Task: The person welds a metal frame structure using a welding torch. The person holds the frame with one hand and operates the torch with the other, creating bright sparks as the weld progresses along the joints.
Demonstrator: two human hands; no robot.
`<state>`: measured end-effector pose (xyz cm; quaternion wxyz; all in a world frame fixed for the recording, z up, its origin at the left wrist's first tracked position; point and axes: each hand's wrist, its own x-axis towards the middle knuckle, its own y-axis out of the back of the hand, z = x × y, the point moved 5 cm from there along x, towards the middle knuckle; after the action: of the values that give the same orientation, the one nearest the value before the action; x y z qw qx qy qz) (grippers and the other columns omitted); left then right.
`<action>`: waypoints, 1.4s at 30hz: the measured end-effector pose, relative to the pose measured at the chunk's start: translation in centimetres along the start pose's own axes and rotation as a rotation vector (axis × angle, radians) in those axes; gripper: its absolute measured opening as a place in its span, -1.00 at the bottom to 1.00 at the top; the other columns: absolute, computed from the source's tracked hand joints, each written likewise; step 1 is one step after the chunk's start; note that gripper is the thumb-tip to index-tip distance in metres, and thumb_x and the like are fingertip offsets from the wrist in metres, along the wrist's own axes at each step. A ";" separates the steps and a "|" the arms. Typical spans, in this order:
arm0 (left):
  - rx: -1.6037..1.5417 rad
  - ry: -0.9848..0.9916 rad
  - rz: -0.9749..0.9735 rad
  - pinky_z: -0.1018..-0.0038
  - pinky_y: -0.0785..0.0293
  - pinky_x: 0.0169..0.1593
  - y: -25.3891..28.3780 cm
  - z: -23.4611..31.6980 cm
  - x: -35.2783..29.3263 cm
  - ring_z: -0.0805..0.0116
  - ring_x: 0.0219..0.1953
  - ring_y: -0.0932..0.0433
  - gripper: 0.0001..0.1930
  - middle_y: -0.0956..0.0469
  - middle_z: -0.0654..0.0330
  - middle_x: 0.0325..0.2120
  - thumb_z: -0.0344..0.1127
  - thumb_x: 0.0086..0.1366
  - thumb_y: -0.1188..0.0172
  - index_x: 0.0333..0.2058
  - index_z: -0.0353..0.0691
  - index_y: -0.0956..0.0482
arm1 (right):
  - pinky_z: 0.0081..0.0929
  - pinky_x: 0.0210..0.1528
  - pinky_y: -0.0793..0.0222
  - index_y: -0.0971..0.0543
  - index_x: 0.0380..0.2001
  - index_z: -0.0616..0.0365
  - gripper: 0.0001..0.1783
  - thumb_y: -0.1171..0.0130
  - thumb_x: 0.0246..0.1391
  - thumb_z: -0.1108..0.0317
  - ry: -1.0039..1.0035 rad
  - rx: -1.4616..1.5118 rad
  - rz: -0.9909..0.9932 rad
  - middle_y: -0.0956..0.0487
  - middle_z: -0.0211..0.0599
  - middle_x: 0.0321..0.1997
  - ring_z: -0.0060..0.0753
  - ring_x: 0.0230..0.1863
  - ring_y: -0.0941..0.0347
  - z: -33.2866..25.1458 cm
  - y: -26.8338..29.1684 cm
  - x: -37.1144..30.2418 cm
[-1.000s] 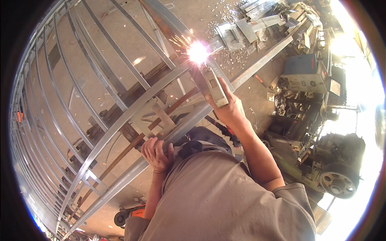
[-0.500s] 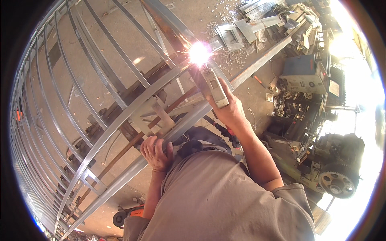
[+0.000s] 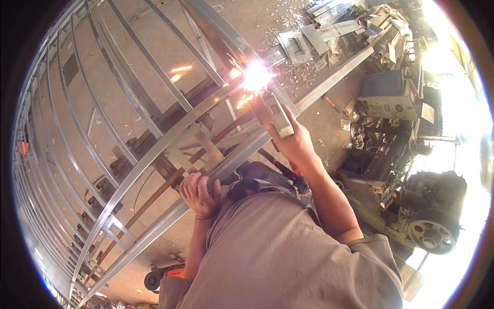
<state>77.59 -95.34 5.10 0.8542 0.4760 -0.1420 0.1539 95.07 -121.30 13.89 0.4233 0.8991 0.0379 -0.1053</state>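
Note:
My right hand (image 3: 294,141) is closed around a pale, blocky welding tool (image 3: 281,121), which points away from me. A blinding white-pink glare (image 3: 256,76) with orange sparks burns at its far end, on a corner of the metal frame (image 3: 180,126). What lies beneath the glare is hidden. Nearer my waist, my left hand (image 3: 201,196) grips the near square metal tube (image 3: 241,154), fingers curled over it. A short flat metal piece (image 3: 208,149) stands between the two long tubes, just beyond my left hand.
Long parallel metal bars (image 3: 118,72) spread across the left. Metal offcuts (image 3: 386,36) are heaped at the far right, near a blue-topped machine box (image 3: 383,85). At right stands machinery with a large toothed wheel (image 3: 431,232). An orange-and-black power tool (image 3: 163,275) lies at lower left.
The glare has grown slightly, and more orange sparks fly to its left and below. Both hands stay in nearly the same places.

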 end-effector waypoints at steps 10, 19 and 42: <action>0.050 0.052 -0.045 -0.02 -0.37 0.21 -0.7 0.4 0.5 -0.03 0.06 -0.54 -0.66 -0.55 0.07 -0.01 -0.15 0.25 -0.38 -0.09 -0.14 -0.55 | -0.22 0.11 -0.57 -0.37 0.46 -0.01 -0.27 -0.38 0.30 0.18 0.085 0.110 -0.015 -0.72 0.06 0.04 0.01 0.09 -0.71 2.3 0.4 -0.5; 0.122 0.080 -0.033 0.01 -0.37 0.16 -1.5 0.5 0.8 -0.05 0.02 -0.55 -0.69 -0.56 0.07 -0.02 -0.11 0.31 -0.36 -0.10 -0.13 -0.56 | -0.11 0.16 -0.56 -0.30 0.50 0.07 -0.14 -0.45 0.21 0.22 0.157 0.219 -0.049 -0.65 0.14 0.17 0.21 0.19 -0.62 2.7 0.0 -0.8; 0.324 0.262 -0.057 0.01 -0.34 0.19 -2.4 0.0 0.7 -0.08 0.11 -0.52 -0.63 -0.55 0.08 0.06 -0.03 0.38 -0.29 -0.02 -0.17 -0.55 | -0.36 0.20 -0.50 -0.40 0.43 0.10 -0.24 -0.44 0.26 0.15 0.006 0.384 -0.273 -0.72 -0.12 0.08 -0.36 0.08 -0.66 7.4 6.9 9.1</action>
<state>79.21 -96.48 3.50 0.7817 0.5867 0.0104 0.2112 103.88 -131.59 12.51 0.2261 0.9499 0.1395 -0.1644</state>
